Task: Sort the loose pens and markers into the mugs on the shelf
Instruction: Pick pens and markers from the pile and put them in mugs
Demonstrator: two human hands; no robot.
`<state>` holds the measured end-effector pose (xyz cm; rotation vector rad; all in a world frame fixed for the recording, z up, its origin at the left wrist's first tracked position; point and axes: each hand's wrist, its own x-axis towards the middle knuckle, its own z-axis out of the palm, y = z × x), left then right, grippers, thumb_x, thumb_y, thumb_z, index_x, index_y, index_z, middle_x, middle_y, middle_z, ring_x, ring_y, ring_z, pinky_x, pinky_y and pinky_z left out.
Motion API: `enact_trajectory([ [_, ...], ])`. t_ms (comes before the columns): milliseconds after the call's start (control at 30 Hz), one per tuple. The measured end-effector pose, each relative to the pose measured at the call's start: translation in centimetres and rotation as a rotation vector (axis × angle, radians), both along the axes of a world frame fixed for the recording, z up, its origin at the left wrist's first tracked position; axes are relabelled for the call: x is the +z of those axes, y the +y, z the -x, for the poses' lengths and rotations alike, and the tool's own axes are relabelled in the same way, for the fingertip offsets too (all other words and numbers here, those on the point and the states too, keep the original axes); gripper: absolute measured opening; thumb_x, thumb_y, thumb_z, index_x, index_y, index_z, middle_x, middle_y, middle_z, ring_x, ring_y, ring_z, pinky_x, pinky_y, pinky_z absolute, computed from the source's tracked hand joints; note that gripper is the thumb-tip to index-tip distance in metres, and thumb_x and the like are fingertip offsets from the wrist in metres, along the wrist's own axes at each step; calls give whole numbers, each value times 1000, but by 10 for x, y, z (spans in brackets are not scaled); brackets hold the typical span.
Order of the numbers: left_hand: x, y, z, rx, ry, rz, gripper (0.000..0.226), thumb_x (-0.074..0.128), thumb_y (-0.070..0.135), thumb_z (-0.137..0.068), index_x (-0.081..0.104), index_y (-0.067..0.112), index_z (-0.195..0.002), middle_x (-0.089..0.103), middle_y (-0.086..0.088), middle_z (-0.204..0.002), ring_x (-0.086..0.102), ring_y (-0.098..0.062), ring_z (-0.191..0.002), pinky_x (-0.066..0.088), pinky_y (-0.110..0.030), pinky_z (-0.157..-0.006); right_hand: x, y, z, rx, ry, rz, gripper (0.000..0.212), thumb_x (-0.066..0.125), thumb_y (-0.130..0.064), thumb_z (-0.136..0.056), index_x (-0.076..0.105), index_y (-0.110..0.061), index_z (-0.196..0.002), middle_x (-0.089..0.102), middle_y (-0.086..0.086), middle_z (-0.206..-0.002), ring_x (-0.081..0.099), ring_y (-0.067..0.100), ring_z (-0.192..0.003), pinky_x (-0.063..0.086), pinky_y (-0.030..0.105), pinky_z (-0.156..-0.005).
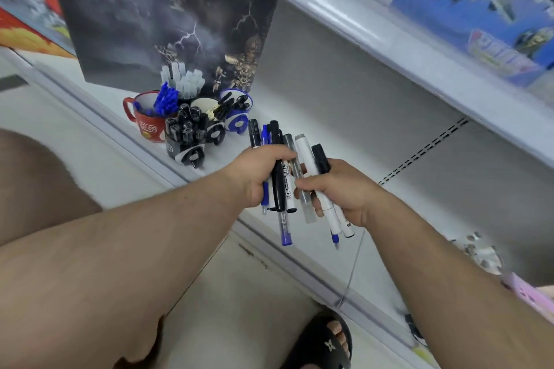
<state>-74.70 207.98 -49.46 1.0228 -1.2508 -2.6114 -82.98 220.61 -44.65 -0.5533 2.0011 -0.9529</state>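
- Right now I have both hands raised over the front part of the white shelf (299, 93), each one holding a share of the loose pens and markers.
- My left hand (257, 174) has its fingers curled tight around a bundle of pens (277, 186): black markers, a blue pen and a clear pen with a blue cap hanging lowest.
- My right hand (341, 192) grips a second bunch of markers (308, 165), its fingers wrapped around a white marker, a grey-capped one and a black-capped one, tips pointing down towards the floor.
- The two bunches sit just beside each other, almost touching between my hands.
- Further back on the shelf, to my left, stand the mugs in a tight cluster.
- The red mug (147, 120) holds blue-capped pens.
- A black-and-white mug (186, 147) in front is packed with black markers.
- Another black-and-white mug (214, 129) stands behind it, and I cannot tell what it holds.
- A blue-and-white mug (236, 117) at the right end holds a few black pens.
- Translucent white caps poke up behind the cluster; I cannot tell which container holds them.
- A dark boxed item (168, 18) with lightning artwork leans behind the mugs.
- A black sandal (326, 341) shows on the floor below.
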Motion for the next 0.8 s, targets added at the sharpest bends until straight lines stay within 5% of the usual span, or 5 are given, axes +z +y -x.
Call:
enact_trajectory([
  [367,11,-42,-7,324,34,-190,12,65,23,-89,63,11,-88,65,-6,-70,65,-23,-62,55,-34,-62,-20,-21,-23,-601,-457,273,21,72,-31,-89,61,-14,-85,58,4,-63,44,17,-50,41,28,-53],
  [467,8,-51,-7,344,10,-172,20,71,21,-84,65,9,-99,66,-7,-78,66,-24,-64,56,-34,-58,-21,-33,-24,-664,-409,319,18,71,-26,-89,61,-13,-86,56,2,-59,46,15,-48,43,28,-53],
  [567,5,-68,-7,335,-82,-11,54,80,20,-69,62,7,-118,68,-11,-93,68,-27,-69,58,-38,-58,-22,-43,-21,-705,-307,378,14,71,-20,-89,61,-11,-88,56,4,-64,45,16,-50,43,28,-53],
  [700,12,-108,-10,341,-262,338,64,84,18,-51,56,6,-108,67,-18,-99,67,-34,-87,58,-47,-79,-20,-57,-8,-712,-190,413,13,73,-11,-86,62,-9,-90,52,3,-69,44,16,-54,45,27,-51],
  [800,24,-149,-14,281,-285,566,38,79,11,-68,53,11,-96,62,-13,-89,63,-27,-77,54,-34,-62,-20,-75,1,-702,-72,406,12,73,-9,-86,61,-9,-87,50,5,-67,45,18,-54,46,28,-52],
])
